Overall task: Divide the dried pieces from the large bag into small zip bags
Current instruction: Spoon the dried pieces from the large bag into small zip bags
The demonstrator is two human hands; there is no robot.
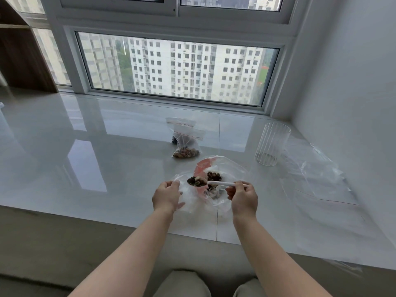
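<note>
Dried pieces (pixel 196 181), dark and heaped, ride in the bowl of a white spoon (pixel 216 184) held level above the desk (pixel 107 157), just over the open large bag (pixel 227 168). More of them at the bottom of that bag, behind the spoon.

Spoon's long axis: nearly straight across, bowl to the left, handle to the right. Handle end pinched in the right hand (pixel 243 195), fingers curled round it. Loaded bowl almost touching the fingertips of the left hand (pixel 166 195), so much nearer that hand than the one carrying it.

Left hand grasping a small zip bag (pixel 188 197), clear and crumpled, fingers curled on its upper edge, the bag hanging down and to the right beside the wrist. Whether its mouth is held open cannot be told through the clear film. Likely next: tip the bowel-end leftward and down into that mouth, a short travel; probably calls for the left hand to spread the opening first, or pieces may spill onto the desk.

Farther back, two filled zip bags (pixel 186 142) with red seal strips, leaning together, well apart from the hands. Ribbed clear glass (pixel 272 144) to the right, upright, beside loose plastic sheeting (pixel 317 179).

A pink-red patch on the large bag; no brand, label or writing readable anywhere.
</note>
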